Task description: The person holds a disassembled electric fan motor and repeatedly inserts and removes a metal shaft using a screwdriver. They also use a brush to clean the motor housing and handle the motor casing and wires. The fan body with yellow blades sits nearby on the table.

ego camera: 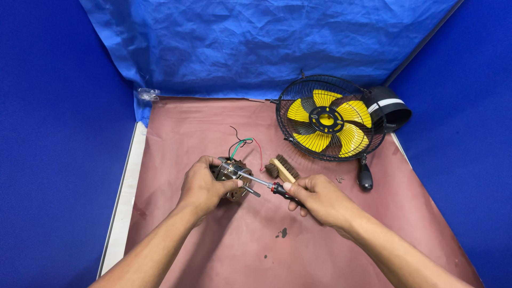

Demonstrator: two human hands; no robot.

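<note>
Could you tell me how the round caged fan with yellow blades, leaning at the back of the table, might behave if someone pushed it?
The round black wire-caged fan with yellow blades stands tilted on its rim, so it would probably roll or topple. The thin wire cage probably flexes slightly. It looks light for its size, mostly open wire and thin blades.

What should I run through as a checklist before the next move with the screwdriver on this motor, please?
1. Left hand grips the motor: ok.
2. Right hand holds the screwdriver by its handle: ok.
3. Screwdriver tip seated in a screw: cannot tell.
4. Motor wires away from the shaft: ok.
5. Brush lies apart from both hands: ok.
6. Loose screws kept together by the fan: ok.
</note>
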